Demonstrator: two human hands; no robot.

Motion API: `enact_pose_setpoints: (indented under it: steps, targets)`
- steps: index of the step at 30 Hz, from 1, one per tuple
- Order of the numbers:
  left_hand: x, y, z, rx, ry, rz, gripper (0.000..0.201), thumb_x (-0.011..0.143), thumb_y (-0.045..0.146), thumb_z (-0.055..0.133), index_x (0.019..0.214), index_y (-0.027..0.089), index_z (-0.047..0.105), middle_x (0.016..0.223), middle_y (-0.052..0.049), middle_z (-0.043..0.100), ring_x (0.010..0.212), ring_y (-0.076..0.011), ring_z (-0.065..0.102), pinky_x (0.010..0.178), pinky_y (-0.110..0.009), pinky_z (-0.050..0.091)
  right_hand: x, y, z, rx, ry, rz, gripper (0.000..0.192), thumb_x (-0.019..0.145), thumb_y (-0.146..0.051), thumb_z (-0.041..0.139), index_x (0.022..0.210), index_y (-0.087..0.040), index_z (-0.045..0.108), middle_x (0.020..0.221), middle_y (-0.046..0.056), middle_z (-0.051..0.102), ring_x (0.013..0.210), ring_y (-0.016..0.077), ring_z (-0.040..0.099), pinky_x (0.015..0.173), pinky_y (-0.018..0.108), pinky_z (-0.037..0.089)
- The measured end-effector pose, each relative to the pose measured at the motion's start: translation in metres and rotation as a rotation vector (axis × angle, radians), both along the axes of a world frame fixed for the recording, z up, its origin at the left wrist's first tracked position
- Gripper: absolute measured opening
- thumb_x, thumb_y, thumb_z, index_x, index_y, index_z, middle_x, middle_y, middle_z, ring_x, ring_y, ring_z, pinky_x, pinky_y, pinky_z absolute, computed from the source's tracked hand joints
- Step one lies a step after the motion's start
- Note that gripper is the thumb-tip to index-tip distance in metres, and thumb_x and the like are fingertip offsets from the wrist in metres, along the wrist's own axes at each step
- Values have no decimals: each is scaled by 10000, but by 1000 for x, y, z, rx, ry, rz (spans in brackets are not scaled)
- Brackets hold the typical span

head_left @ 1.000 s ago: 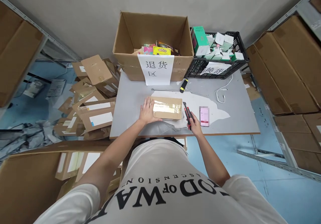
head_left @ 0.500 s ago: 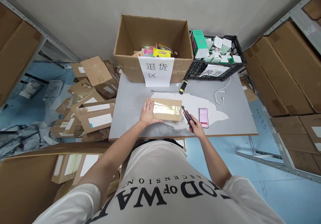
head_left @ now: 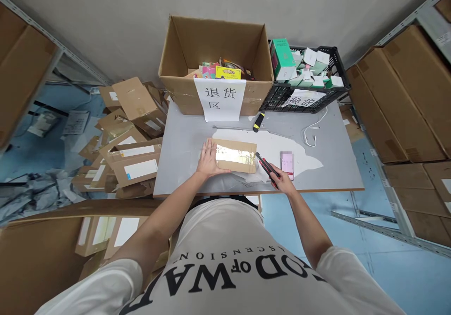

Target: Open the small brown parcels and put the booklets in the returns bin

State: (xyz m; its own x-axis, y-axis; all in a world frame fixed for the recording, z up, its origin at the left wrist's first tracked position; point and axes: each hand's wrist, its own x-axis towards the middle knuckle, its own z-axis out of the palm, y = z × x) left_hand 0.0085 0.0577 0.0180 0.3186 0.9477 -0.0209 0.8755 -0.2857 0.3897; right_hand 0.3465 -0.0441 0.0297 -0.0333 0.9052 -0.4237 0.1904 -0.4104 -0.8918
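Note:
A small brown cardboard box (head_left: 243, 156), with shiny clear tape along its top, lies on the table in front of me. My left hand (head_left: 208, 160) grips its left end, thumb along the near edge and fingers over the far side. In my right hand (head_left: 283, 181) is a black and red box cutter (head_left: 267, 166), its tip pointing up and left at the right end of the box. Whether the blade touches the cardboard I cannot tell. Just beyond that hand lies a phone (head_left: 287, 162) with a pinkish screen.
At the back of the grey table (head_left: 183, 136) stand a large open carton (head_left: 176, 91) of colourful packages and a black crate (head_left: 271, 99) of small boxes. A yellow-black tool (head_left: 258, 122) and white cable (head_left: 307, 129) lie nearer. Discarded cartons (head_left: 137, 164) heap up left.
My right hand has shifted slightly right with the box cutter, which now lies at a flatter angle. My left hand stays on the box, and the view has shifted a little.

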Motion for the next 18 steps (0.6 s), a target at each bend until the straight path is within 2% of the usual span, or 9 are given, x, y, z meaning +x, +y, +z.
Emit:
enact_pose_setpoints:
  steps: [12, 18]
  targets:
    - [0, 2, -2, 3, -36, 0, 1217, 557, 707, 653, 1462, 46, 177, 1548, -228, 105, 1420, -420, 48, 1102, -558, 211, -2, -33, 11, -44, -26, 73, 784, 818, -582, 551, 1436, -137, 364, 463, -72, 448, 330, 79, 352, 319, 215, 307]
    - [1, 4, -3, 13, -27, -6, 1273, 519, 737, 655, 1458, 22, 180, 1545, -237, 110, 1425, -399, 62, 1127, -514, 185, 2, -51, 10, -55, -41, 61, 792, 805, -608, 543, 1421, -134, 393, 453, -68, 440, 336, 89, 365, 321, 220, 305]
